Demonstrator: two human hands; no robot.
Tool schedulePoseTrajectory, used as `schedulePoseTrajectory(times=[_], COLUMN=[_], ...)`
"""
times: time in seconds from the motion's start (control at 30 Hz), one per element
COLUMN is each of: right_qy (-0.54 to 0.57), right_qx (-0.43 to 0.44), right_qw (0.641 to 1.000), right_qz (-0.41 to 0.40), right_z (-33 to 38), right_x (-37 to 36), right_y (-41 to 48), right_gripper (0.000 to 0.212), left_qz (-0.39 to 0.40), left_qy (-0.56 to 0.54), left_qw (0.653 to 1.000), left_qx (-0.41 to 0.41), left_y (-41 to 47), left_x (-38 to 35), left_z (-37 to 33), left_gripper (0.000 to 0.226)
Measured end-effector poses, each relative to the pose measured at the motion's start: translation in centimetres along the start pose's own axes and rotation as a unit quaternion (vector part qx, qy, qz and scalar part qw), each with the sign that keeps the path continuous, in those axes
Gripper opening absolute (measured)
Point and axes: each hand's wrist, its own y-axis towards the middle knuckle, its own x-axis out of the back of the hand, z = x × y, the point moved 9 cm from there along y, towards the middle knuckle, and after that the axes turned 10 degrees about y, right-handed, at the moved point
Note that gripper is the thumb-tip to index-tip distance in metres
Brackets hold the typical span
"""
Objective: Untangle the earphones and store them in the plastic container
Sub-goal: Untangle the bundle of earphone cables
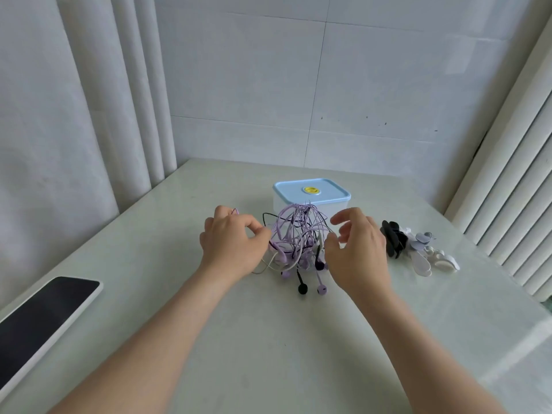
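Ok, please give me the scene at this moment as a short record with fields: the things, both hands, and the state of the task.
bundle: earphones, purple, black and white cables, tangled, on the table
store: plastic container behind the bundle, blue lid on
left: left hand pinches a cable at the bundle's left side
right: right hand, fingers spread, at the bundle's right side; contact unclear
others: dark-screened device far left; black and white clips right
state: not yet untangled
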Motion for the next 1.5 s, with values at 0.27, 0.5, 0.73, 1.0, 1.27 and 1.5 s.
schedulePoseTrajectory(times=[0.27,0.5,0.73,1.0,1.27,1.5], right_qy=[-0.069,-0.027,-0.06,-0.06,-0.075,-0.04], right_qx=[-0.03,-0.026,0.025,-0.016,-0.014,0.06], right_qw=[0.99,0.981,0.966,0.98,0.975,0.978], right_qz=[0.115,0.192,0.251,0.189,0.208,0.194], right_z=[-0.9,-1.2,0.1,-2.1,-2.0,0.3], right_x=[-2.2,-3.6,-5.2,-4.3,-4.7,-5.2], right_y=[-0.5,-0.6,-1.7,-0.4,-0.8,-1.6], right_gripper=[0.021,0.018,0.023,0.007,0.024,0.009], left_qz=[0.042,0.078,0.135,0.162,0.17,0.172], left_qy=[0.074,0.079,0.07,0.091,-0.006,0.031], left_qw=[0.996,0.994,0.988,0.98,0.983,0.982], left_qx=[-0.006,-0.008,-0.013,-0.068,-0.062,-0.069], left_y=[-0.7,-0.9,-0.9,-1.2,-1.2,-1.9], left_x=[-0.5,-1.0,-2.3,-3.0,-3.3,-4.0], left_z=[-0.3,-0.3,-0.2,-1.1,-2.0,-1.7], left_gripper=[0.028,0.021,0.015,0.016,0.076,0.064])
